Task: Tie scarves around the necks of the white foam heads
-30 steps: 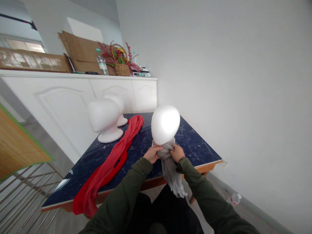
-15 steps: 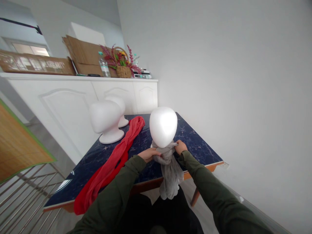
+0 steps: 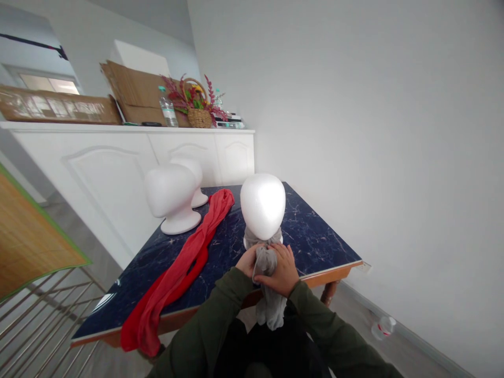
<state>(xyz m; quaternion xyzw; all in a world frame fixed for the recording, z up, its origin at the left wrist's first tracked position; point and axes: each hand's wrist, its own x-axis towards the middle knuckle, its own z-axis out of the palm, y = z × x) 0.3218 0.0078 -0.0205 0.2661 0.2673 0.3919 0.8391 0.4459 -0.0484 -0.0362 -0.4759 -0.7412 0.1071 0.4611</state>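
Observation:
A white mannequin head (image 3: 263, 206) stands upright at the front of the dark blue marbled table (image 3: 311, 236). Round its neck goes a grey scarf (image 3: 271, 310), its ends hanging past the table's front edge. My left hand (image 3: 249, 260) is closed on the scarf's left side, its fingers partly hidden behind the cloth. My right hand (image 3: 284, 270) wraps the bunched scarf from the right, just below the head's chin, thumb across the front. A long red scarf (image 3: 197, 244) lies along the table to the left and droops over the front edge.
Two more white mannequin heads (image 3: 169, 191) stand at the table's back left. Behind is a white cabinet (image 3: 106, 173) bearing cardboard boxes (image 3: 134, 94), a bottle (image 3: 168, 107) and a flower basket (image 3: 199, 116). A metal rack (image 3: 51, 315) is at left; a plastic bottle (image 3: 382, 328) lies on the floor at right.
Both hands have come closer together and lower, from pulling at the scarf's two sides to gripping its bunched front. The scarf sits slightly lower and more gathered.

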